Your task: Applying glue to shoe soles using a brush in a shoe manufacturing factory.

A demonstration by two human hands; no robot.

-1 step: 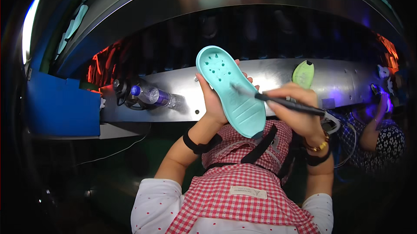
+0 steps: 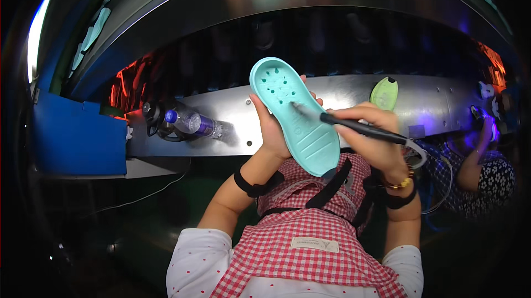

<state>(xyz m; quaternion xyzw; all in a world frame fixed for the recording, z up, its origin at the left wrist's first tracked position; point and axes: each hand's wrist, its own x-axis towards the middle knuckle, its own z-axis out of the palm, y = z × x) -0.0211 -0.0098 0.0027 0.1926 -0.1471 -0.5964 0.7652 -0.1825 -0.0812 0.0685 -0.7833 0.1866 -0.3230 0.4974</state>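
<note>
A turquoise shoe sole (image 2: 311,142) is held up at a slant, its inner face toward me; small holes dot the far end and ridges cross the near half. My left hand (image 2: 270,133) grips it from beneath, thumb along the left edge and fingertips showing past the right edge. In my right hand (image 2: 380,146) is a black-handled brush (image 2: 390,135), pinched like a pen. Its pale bristles, blurred by motion, touch or hover just over the sole below the holes; I cannot tell which.
A metal ledge (image 2: 235,101) runs behind the sole. On it stand a clear water bottle (image 2: 194,123), a dark bottle (image 2: 157,116) and a light green sole (image 2: 384,94). A blue box (image 2: 83,137) is at left. Another person (image 2: 487,179) works at far right.
The brush and my right hand have shifted slightly left and up toward the sole's holes. The sole and my left hand stay almost in place.
</note>
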